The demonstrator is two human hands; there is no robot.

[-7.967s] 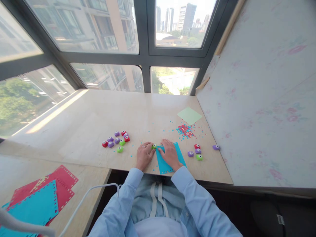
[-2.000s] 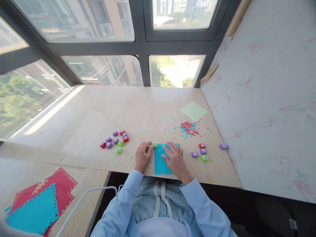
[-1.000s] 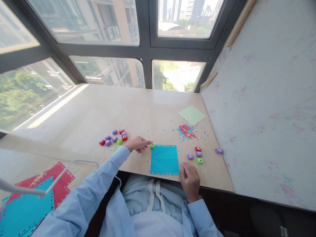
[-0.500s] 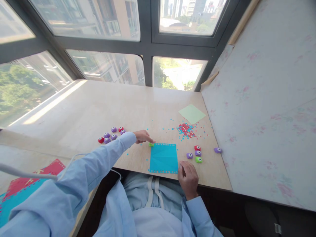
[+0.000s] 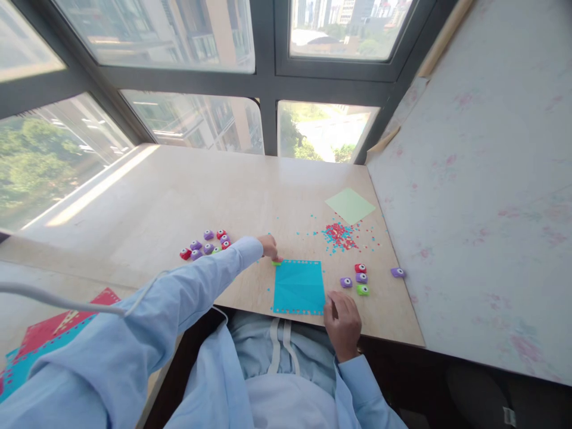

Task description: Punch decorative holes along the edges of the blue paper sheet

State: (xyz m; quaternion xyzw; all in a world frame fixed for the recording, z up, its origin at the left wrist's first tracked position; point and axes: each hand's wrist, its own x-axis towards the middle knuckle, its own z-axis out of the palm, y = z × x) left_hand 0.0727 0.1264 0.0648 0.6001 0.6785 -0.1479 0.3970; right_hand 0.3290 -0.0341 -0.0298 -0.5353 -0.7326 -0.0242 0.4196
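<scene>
Daylight from tall windows falls on a pale wooden table (image 5: 187,196), with a marbled wall to its right. Taking the blue paper square (image 5: 298,286) near the front edge as the landmark: far to its left, on a lower surface, lie red and blue punched sheets (image 5: 42,333). Nearer on the left sits a cluster of small red, purple and green punches (image 5: 204,245), partly hidden behind the light-blue sleeve. The left hand (image 5: 269,246) reaches across to the square's upper left corner, fingers curled down on a green punch (image 5: 277,261) that sits just at that corner; whether it is gripped or only touched cannot be told. The square itself lies flat, its edges lined with small holes. At its lower right corner rests the right hand (image 5: 343,314), loosely curled, holding nothing, fingertips just beside the paper's edge. Right of the square stand four more punches (image 5: 357,279), one apart. Beyond it to the upper right lie scattered confetti (image 5: 339,234) and a green paper sheet (image 5: 350,205).
</scene>
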